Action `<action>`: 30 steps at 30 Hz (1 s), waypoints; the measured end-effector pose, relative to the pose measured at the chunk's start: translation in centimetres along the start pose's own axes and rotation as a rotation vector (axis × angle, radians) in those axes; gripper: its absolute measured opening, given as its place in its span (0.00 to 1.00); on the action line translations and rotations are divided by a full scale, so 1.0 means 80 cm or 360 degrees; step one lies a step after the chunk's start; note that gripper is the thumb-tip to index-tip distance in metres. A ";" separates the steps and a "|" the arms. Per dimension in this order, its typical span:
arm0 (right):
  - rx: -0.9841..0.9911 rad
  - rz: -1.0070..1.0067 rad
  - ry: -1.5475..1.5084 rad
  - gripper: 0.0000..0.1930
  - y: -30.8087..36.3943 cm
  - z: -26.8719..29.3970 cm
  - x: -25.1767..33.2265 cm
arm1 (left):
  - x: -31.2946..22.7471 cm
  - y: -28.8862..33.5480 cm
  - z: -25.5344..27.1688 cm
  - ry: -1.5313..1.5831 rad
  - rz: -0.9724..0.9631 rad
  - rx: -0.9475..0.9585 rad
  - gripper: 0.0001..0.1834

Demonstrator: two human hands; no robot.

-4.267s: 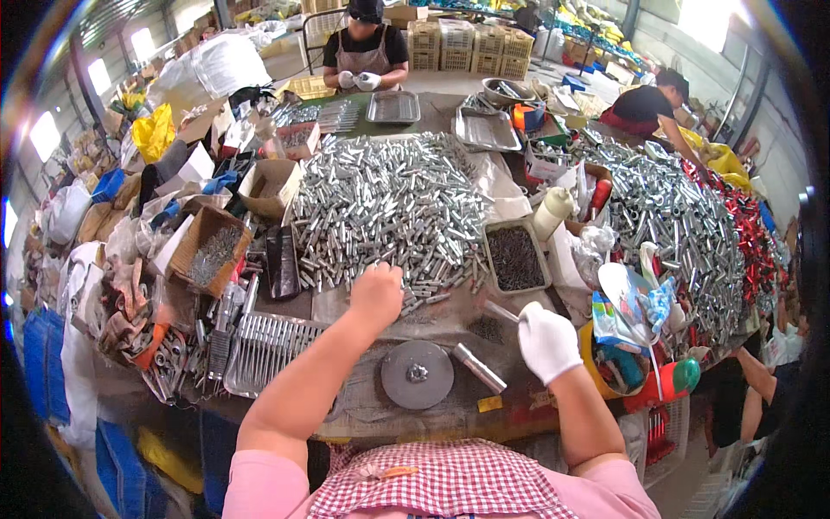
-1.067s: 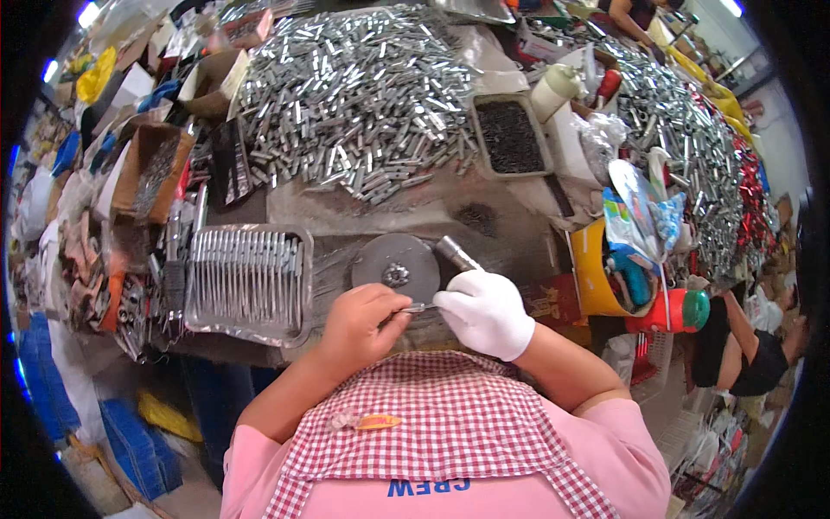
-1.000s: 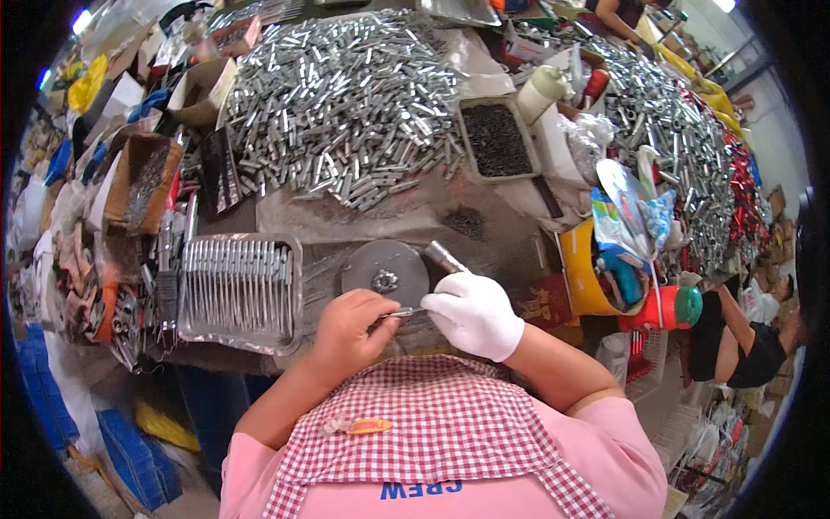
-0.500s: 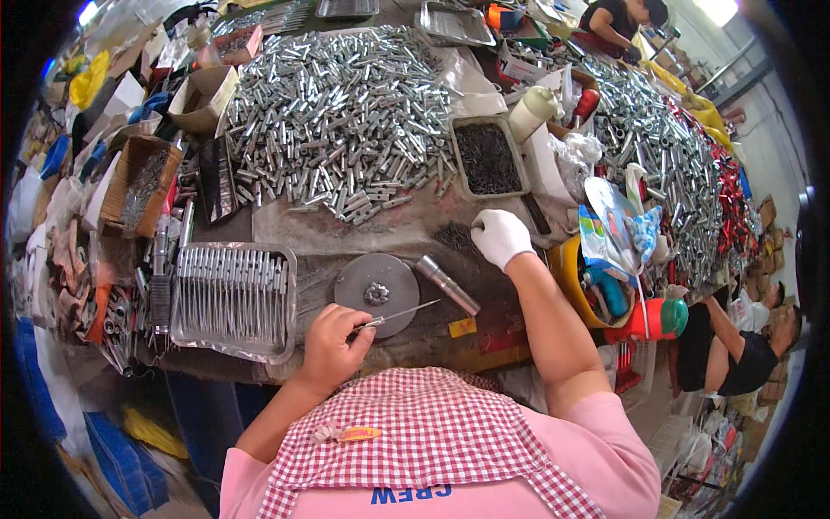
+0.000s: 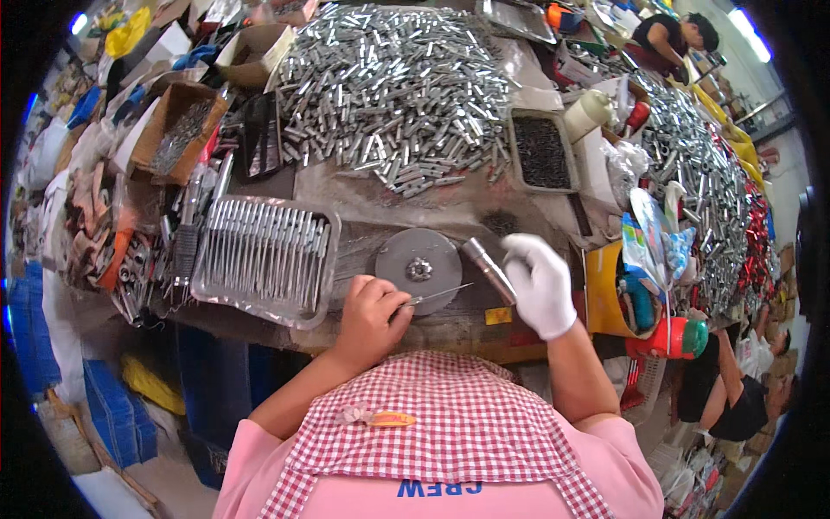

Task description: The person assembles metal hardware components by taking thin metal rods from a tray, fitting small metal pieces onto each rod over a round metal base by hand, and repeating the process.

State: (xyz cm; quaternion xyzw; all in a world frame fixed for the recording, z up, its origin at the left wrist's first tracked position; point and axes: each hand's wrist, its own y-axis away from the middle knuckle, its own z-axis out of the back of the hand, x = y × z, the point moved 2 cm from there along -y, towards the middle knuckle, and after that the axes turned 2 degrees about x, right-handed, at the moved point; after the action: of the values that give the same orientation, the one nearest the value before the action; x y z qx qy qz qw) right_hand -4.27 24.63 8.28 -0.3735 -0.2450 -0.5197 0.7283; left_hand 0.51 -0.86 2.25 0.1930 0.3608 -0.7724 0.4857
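Note:
My bare left hand (image 5: 374, 320) pinches a thin metal rod (image 5: 443, 294) whose pointed end sticks out to the right, over a round grey disc (image 5: 392, 259). A small cluster of metal pieces (image 5: 419, 269) sits on the middle of that disc. My right hand (image 5: 543, 285), in a white glove, is just right of a thick metal cylinder (image 5: 489, 271) that lies tilted on the table. Its fingers are smeared by motion, and whether they touch the cylinder or hold something small does not show. To the left, a tray (image 5: 327, 290) holds a row of metal rods with thicker silver ends.
A big heap of silver metal tubes (image 5: 398, 95) covers the table's far side. Beside it stands a tub of dark small pieces (image 5: 542, 151). A yellow bucket (image 5: 603, 285) and a red jar with green lid (image 5: 666, 338) are at the right. Another person (image 5: 670, 39) sits far right.
My right hand has come back from the dark small pieces toward me, beside the cylinder. My left hand still holds the thin rod. The whole view has shifted.

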 end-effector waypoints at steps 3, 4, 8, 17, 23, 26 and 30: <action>0.0350 0.0357 -0.0097 0.12 0.025 -0.039 0.030 | 0.005 0.000 -0.012 0.0003 0.0029 -0.0003 0.07; 0.0385 0.0327 -0.0118 0.12 0.034 -0.052 0.031 | 0.005 0.000 -0.016 0.0012 0.0014 0.0011 0.08; 0.0315 0.0288 -0.0071 0.10 0.044 -0.092 0.009 | 0.004 -0.001 -0.018 0.0036 0.0012 0.0028 0.09; 0.0329 0.0704 0.0381 0.07 0.027 -0.112 0.012 | 0.001 -0.002 -0.015 0.0054 0.0028 0.0059 0.11; 0.0668 0.0477 0.0610 0.05 0.021 -0.117 0.020 | 0.001 -0.005 -0.018 0.0047 -0.0001 0.0065 0.07; 0.0776 0.0404 0.0721 0.05 0.008 -0.116 0.029 | 0.002 -0.004 -0.017 0.0057 -0.0007 0.0073 0.09; 0.0796 0.0436 0.0752 0.05 0.009 -0.111 0.023 | 0.002 -0.006 -0.015 0.0083 0.0049 0.0105 0.09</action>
State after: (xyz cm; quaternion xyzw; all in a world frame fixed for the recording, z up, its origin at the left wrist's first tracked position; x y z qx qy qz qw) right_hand -3.21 16.59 4.12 -0.0831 -0.1373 -0.4134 0.8963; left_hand -0.06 0.08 1.49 0.2347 0.3447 -0.7710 0.4814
